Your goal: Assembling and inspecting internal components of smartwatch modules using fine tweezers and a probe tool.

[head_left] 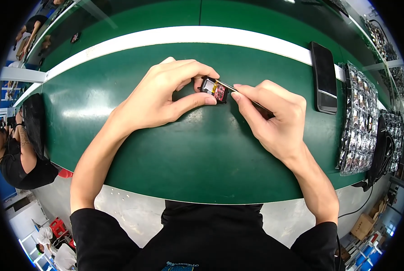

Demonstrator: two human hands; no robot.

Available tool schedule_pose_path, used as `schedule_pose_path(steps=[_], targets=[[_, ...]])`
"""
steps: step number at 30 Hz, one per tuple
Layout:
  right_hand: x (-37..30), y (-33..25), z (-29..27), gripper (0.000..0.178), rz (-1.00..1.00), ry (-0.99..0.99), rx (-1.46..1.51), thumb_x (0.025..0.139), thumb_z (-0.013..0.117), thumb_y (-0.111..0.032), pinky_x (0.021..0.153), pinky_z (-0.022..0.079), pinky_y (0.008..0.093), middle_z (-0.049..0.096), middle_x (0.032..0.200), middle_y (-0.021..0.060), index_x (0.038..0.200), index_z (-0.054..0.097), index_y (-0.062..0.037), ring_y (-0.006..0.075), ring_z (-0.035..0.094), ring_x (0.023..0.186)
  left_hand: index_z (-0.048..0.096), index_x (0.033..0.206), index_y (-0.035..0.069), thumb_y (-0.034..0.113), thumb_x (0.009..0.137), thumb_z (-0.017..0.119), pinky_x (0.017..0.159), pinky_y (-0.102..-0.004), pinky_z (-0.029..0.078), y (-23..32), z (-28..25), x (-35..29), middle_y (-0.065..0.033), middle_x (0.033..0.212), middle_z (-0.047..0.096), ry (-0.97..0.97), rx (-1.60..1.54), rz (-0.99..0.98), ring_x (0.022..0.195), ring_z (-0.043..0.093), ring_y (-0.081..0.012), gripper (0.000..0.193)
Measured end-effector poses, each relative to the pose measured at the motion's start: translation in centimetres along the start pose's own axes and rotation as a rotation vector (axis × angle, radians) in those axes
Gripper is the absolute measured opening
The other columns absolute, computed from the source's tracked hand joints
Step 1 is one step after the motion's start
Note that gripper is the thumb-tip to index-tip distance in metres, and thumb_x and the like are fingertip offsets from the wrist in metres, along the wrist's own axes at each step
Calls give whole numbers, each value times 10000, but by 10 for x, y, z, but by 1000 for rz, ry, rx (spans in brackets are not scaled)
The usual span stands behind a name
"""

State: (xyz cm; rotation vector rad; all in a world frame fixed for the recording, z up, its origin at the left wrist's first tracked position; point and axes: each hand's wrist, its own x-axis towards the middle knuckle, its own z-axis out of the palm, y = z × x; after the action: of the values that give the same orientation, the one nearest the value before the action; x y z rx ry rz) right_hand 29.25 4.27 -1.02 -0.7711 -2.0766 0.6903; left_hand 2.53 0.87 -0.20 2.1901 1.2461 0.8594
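Observation:
Above the green table, my left hand (165,92) pinches a small black device housing (214,89) by its edges, between thumb and fingers. The housing lies open toward me: a silver rectangular part, a strip of yellow and a red circuit board show inside. From the right, my right hand (276,113) grips slim metal tweezers (228,85) like a pen. Their tip reaches the upper edge of the housing, near the yellow strip. Whether the tip pinches anything is too small to tell.
A black phone (324,79) lies at the right of the green table (202,158). Beyond it are clear plastic trays (359,122) of small parts and a black cable (387,149). A white bar (193,35) crosses the back. Another person (23,158) sits at the left, beside a black chair back (33,124).

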Motion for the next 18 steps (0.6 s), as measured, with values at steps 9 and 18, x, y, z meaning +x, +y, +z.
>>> schedule_pose_path(steps=[9, 18], targets=[[4, -2, -9, 108, 213, -81, 170, 934, 840, 16, 520, 402, 291, 685, 701, 68, 1040, 860, 25, 85, 568, 566, 797, 1316, 86, 114, 863, 900, 827, -328, 424, -6, -9, -2, -9, 1035, 770, -96, -97, -92, 757, 460, -157, 466], [6, -1, -9, 106, 177, -118, 142, 916, 833, 22, 503, 387, 301, 668, 687, 61, 1020, 857, 24, 95, 553, 545, 810, 1298, 120, 121, 836, 922, 799, -340, 413, -6, -8, -1, 3, 1010, 739, -85, -114, -63, 794, 454, -171, 475]])
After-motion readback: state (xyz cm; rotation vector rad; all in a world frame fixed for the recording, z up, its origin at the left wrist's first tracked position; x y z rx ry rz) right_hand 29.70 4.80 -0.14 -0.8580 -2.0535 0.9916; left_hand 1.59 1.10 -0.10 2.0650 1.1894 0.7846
